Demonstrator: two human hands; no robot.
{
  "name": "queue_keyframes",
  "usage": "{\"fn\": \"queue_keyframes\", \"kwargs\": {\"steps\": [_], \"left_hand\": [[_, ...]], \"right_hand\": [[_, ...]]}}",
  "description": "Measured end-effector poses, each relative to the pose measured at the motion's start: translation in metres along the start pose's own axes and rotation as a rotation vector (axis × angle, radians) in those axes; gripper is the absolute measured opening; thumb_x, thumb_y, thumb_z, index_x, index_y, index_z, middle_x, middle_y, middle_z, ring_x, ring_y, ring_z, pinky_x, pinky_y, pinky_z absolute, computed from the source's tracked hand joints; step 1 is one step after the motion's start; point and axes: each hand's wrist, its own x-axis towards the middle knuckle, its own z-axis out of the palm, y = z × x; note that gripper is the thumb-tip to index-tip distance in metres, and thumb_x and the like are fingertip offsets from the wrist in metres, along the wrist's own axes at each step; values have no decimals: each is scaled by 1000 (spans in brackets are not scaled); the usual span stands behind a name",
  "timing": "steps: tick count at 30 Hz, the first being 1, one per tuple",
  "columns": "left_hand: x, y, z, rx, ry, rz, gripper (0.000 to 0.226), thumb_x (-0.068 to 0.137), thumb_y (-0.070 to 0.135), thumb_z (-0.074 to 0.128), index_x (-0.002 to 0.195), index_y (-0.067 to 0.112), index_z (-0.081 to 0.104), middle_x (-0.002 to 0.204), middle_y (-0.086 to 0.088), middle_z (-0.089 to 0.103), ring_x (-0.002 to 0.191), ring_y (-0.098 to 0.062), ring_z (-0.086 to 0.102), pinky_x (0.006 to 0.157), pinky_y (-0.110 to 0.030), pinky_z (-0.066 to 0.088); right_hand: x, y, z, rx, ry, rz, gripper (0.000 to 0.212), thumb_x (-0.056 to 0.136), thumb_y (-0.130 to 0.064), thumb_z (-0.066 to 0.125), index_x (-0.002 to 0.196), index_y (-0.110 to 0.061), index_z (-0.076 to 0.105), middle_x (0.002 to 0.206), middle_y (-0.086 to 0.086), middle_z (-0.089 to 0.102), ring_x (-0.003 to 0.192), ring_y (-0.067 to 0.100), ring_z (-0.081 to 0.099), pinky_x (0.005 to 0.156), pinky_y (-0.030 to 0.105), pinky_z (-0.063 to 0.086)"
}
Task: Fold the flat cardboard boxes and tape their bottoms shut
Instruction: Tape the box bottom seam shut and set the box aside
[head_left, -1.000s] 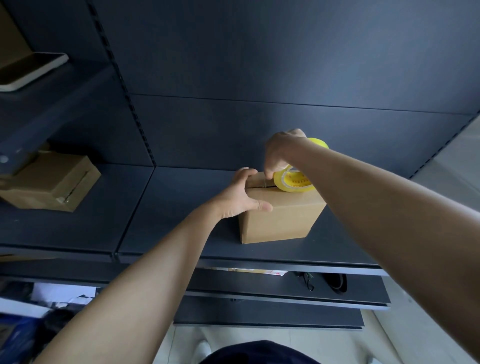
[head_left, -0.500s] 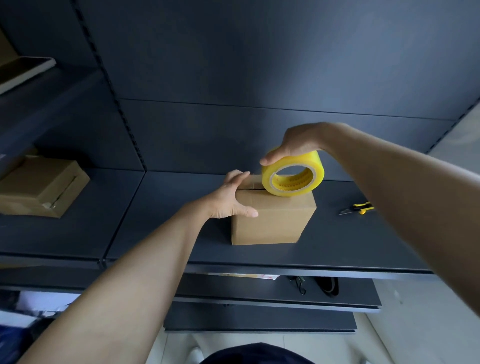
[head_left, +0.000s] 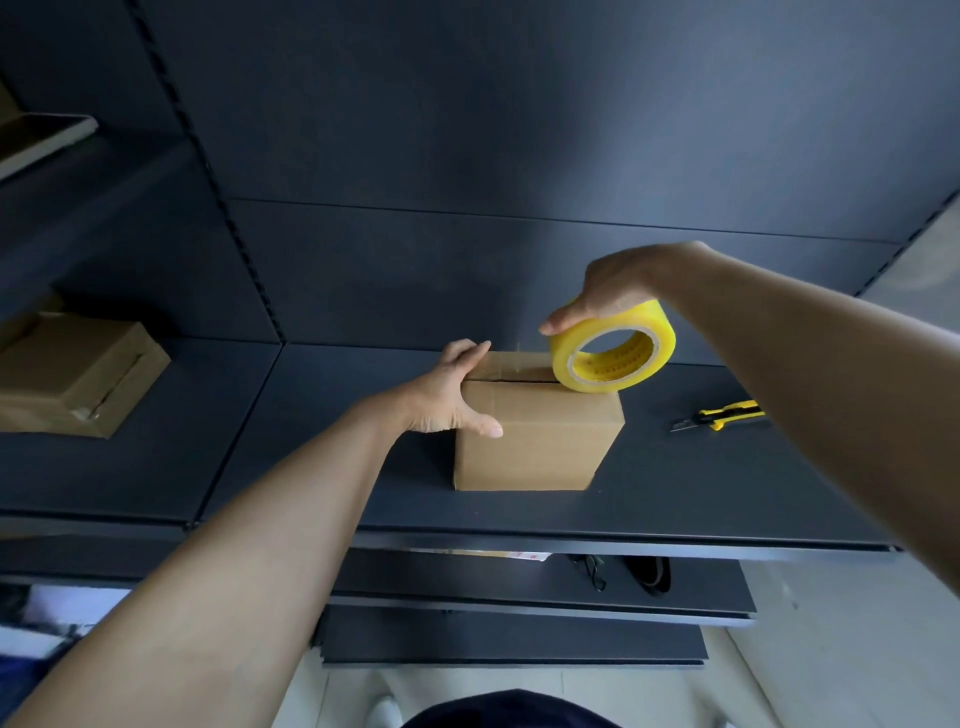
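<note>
The left hand (head_left: 447, 397) is clasped over the upper left corner of the cardboard box (head_left: 540, 441): the fingers are laid across the top panel and the thumb is pressed against the near face, so the corner is pinched between them. The right hand (head_left: 608, 291) is closed from above on the yellow tape roll (head_left: 621, 325), which is gripped by its rim; the fingers behind the roll are hidden. The roll is stood on edge at the right end of the box top, touching it. A clear strip of tape (head_left: 514, 364) can be made out along the top seam between the roll and the left hand. The box is set on the dark shelf (head_left: 701, 483), near its middle, with the taped side uppermost. It is judged to be light and empty, so it would be dragged by any pull on the tape unless held down. Its walls are probably stiff at edges and corners but likely to give mid-panel, so a corner is the better place for it to be held. The tape is expected to be sticky and easily wrinkled. A yellow utility knife (head_left: 727, 415) lies on the shelf to the right, apart from the box, and a second cardboard box (head_left: 72, 374) sits well to the left.
</note>
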Motion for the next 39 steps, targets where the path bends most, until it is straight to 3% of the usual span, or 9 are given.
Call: {"fn": "queue_keyframes", "kwargs": {"steps": [6, 11, 16, 24, 32, 39], "left_hand": [[1, 2, -1, 7, -9, -7, 113, 71, 38, 81, 153, 30, 3, 149, 25, 1, 141, -8, 13, 108, -23, 20], [-1, 1, -7, 17, -21, -23, 110, 72, 37, 80, 152, 30, 6, 146, 26, 3, 140, -9, 18, 108, -24, 24], [-3, 7, -9, 74, -26, -38, 108, 72, 38, 78, 151, 33, 6, 147, 27, 1, 139, -11, 20, 104, -25, 30], [-6, 10, -9, 81, -21, -46, 107, 70, 38, 80, 150, 34, 9, 147, 26, 3, 136, -13, 25, 100, -24, 33], [-9, 13, -11, 91, -7, -61, 103, 71, 34, 79, 150, 32, 11, 146, 24, 6, 126, -9, 30, 93, -23, 34], [-9, 14, -11, 81, -12, -86, 104, 71, 31, 80, 149, 33, 11, 145, 23, 6, 121, -11, 33, 89, -25, 40]], "right_hand": [[1, 12, 0, 60, -13, 32, 53, 69, -79, 52, 77, -27, 54, 92, -1, 56, 100, 26, 54, 92, 41, 44], [-4, 26, 4, -25, 20, 105, 57, 62, -78, 65, 73, -22, 56, 78, -2, 56, 73, 19, 56, 71, 32, 43], [4, 37, 20, 34, 25, 105, 68, 55, -85, 63, 73, -20, 59, 79, 1, 60, 79, 22, 60, 77, 35, 46], [4, 35, 23, -6, -65, 126, 62, 61, -83, 60, 72, -22, 50, 79, -2, 52, 96, 26, 56, 78, 33, 41], [8, 57, 24, 73, -79, 146, 70, 47, -89, 61, 77, -26, 59, 88, -1, 60, 94, 25, 59, 94, 43, 48], [5, 70, 37, 109, -46, 145, 67, 50, -84, 67, 79, -24, 59, 86, -1, 60, 90, 26, 59, 88, 40, 49]]}}
